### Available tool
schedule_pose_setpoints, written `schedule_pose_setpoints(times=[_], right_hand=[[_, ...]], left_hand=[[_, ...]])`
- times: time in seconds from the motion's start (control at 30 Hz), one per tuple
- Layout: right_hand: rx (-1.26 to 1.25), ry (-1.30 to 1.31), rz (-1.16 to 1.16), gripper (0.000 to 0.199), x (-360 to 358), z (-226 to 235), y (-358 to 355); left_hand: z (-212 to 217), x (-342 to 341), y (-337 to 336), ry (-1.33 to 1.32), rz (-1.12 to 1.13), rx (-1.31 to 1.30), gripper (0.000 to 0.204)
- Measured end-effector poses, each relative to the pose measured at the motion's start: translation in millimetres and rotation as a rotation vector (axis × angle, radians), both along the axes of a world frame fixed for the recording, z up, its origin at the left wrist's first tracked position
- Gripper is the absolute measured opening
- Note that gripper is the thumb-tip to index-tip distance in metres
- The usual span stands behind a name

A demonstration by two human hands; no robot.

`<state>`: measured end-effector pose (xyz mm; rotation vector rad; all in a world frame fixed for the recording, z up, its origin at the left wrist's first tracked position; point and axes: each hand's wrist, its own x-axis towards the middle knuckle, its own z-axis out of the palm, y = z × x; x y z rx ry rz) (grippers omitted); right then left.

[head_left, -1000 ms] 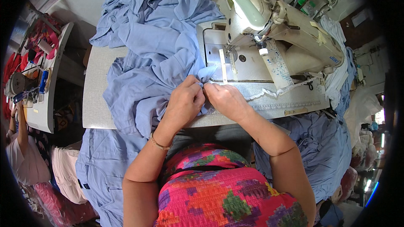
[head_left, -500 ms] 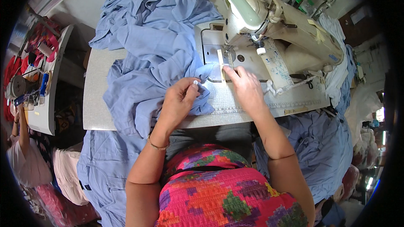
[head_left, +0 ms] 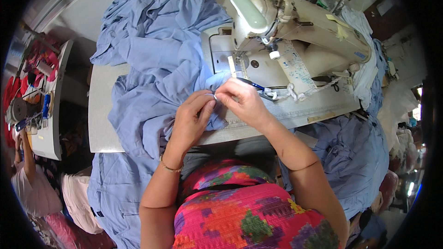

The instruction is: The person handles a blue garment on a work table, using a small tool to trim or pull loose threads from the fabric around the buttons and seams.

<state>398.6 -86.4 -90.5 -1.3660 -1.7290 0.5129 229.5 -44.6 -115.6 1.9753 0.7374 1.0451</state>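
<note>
My left hand [head_left: 193, 115] is closed, its thumb and fingertips pinched on a small white piece [head_left: 215, 96] whose kind I cannot make out. My right hand [head_left: 244, 104] meets it there, fingertips pinched at the same piece. Beneath and beside the left hand lies a heap of light blue cloth [head_left: 159, 78], its edge reaching under the fingers. A slim dark tool with blue on it, perhaps thread snips [head_left: 253, 84], shows just behind the right hand; whether that hand holds it is hidden. Farther back is the sewing machine [head_left: 304, 27], with a pale strip [head_left: 232, 66] near its needle.
White knotted cord [head_left: 295, 93] and black scissors [head_left: 336, 85] lie on the table [head_left: 104, 129] at right. A measuring scale runs along its front edge. More blue cloth [head_left: 348, 157] hangs at my right, and some at my left. A co-worker's arm [head_left: 28, 150] is at far left.
My right hand has left the pale strip by the needle and come left and nearer to meet my left hand. The dark tool now shows. The whole view has shifted slightly.
</note>
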Motion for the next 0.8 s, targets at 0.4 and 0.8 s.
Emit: schedule_pose_setpoints(times=[0.4,0.8], right_hand=[[-0.140,-0.786,-0.814,0.015,188,-15,-4],[-0.194,0.124,-0.114,0.023,29,20,-27]], left_hand=[[2,-2,-2,-0.036,0.004,-0.131,0.012],[-9,-13,0,-0.407,-0.002,-0.540,0.015]])
